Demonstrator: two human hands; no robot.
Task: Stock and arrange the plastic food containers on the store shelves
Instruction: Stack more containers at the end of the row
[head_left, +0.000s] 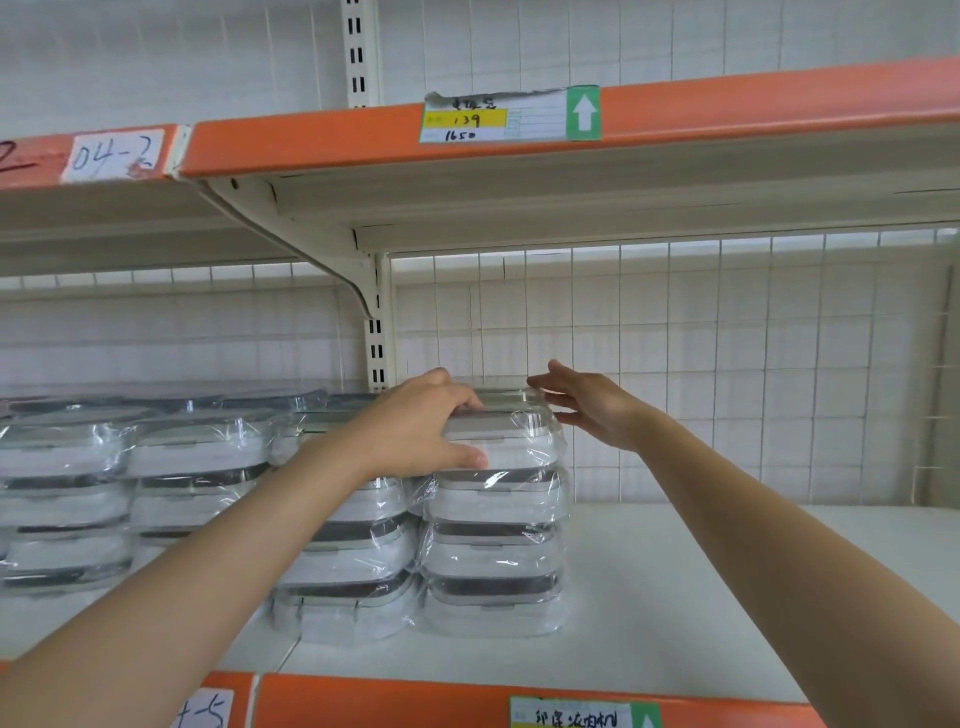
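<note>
Right now the top container (501, 434), wrapped in clear film, sits on the rightmost stack (493, 551) of the same white, grey-lidded boxes, four high on the white shelf (701, 587). My left hand (421, 428) grips that top container at its left front corner: fingers curled over the lid edge, thumb pressed against the front wall. My right hand (592, 408) hovers just beside the container's right side, fingers straight and loosely spread, palm turned toward it; I cannot tell whether the fingertips touch the film. To the left of this stack stand more stacks (171, 488) of wrapped containers, packed close along the shelf. To its right the shelf surface runs on bare. Behind the stack rises a white wire grid (675, 364). Above it hangs the upper shelf's orange edge strip (779, 104) with a handwritten price label (493, 118) and a green arrow tag (583, 113).
</note>
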